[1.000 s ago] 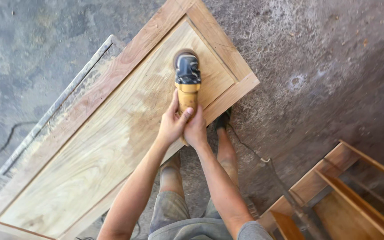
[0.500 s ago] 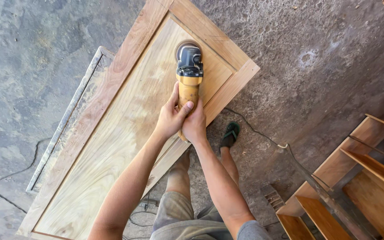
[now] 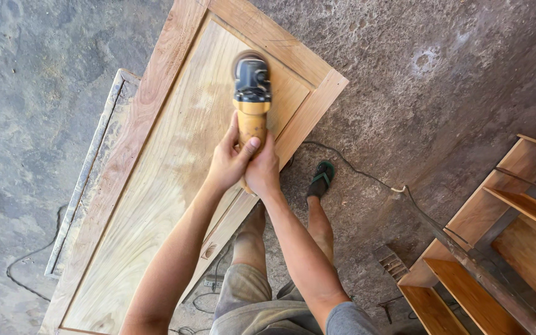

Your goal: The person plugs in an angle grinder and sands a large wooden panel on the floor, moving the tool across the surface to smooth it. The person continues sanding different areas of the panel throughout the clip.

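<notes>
A yellow and black power sander (image 3: 252,93) rests head-down on the pale inner panel of a long framed wooden door (image 3: 156,186). My left hand (image 3: 227,160) and my right hand (image 3: 262,169) wrap side by side around the sander's yellow handle. The sander's head sits near the panel's far right end, close to the frame, and looks blurred. Both of my forearms stretch out over the door's right edge.
The door lies on a narrow grey support (image 3: 88,180) over a rough concrete floor (image 3: 417,80). A power cord (image 3: 355,174) trails past my sandalled foot (image 3: 321,178). A wooden shelf unit (image 3: 497,248) lies at the right. More cables (image 3: 26,273) run at lower left.
The view has shifted, so the door sits further left and up in the frame. My hands keep the same grip and the sander stays near the panel's far end.
</notes>
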